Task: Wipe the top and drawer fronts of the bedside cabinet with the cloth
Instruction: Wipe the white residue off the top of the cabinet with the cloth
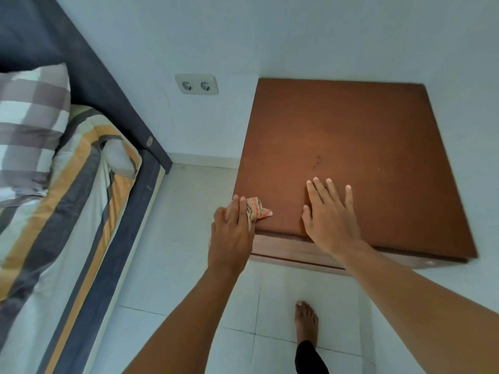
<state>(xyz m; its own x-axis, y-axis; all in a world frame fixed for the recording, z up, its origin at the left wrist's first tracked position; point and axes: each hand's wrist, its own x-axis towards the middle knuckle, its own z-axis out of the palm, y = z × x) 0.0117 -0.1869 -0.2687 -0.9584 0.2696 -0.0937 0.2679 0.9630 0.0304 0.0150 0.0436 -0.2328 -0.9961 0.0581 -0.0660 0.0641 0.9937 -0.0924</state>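
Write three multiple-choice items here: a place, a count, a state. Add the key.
1. Where is the cloth? A. under the left hand at the near left corner of the cabinet top; B. on the bed; C. on the floor.
2. How many outlets has the wall socket? A. one; B. two; C. four.
3. How is the right hand? A. clenched; B. flat on the top, fingers spread; C. gripping the cloth.
Key: 1 A, bunched at that corner; 2 B, two round outlets show; 3 B, straight fingers on the wood.

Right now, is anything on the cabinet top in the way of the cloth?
Only the right hand, flat on the top just right of the cloth. Nothing else stands there.
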